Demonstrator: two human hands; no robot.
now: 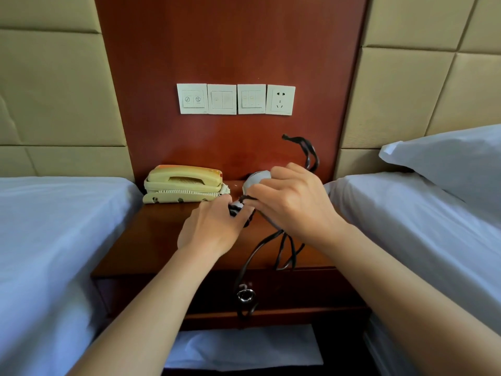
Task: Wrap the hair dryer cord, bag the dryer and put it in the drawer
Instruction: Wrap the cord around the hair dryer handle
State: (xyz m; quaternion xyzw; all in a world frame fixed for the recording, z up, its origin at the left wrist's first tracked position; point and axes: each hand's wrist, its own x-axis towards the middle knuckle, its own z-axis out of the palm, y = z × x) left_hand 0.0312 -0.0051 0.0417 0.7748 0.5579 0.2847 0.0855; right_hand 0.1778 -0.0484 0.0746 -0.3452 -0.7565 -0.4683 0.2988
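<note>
Cord (248, 263) is only partly gathered. A few black loops spill off the front of the nightstand (151, 240) and hang past the knob (246, 295) of the drawer (303, 289), and one more loop stands up behind your right hand (295, 202). That hand curls over the dryer (257, 178) and holds its pale body just above the tabletop near the back, likely to steady it while you wind. Your left hand (211, 229) grips the dryer's dark handle end, where the cord leaves it; how many turns already lie there is hidden by your fingers. The two holds sit close together, which suits passing turns from one hand to the other.

Count: one dryer, one cord, one drawer (closed), one phone (184, 183) at the left rear, one socket (280, 100) beside three switch plates (221, 99), two beds (54, 213), one pillow (447, 158). I can make out no bag.
</note>
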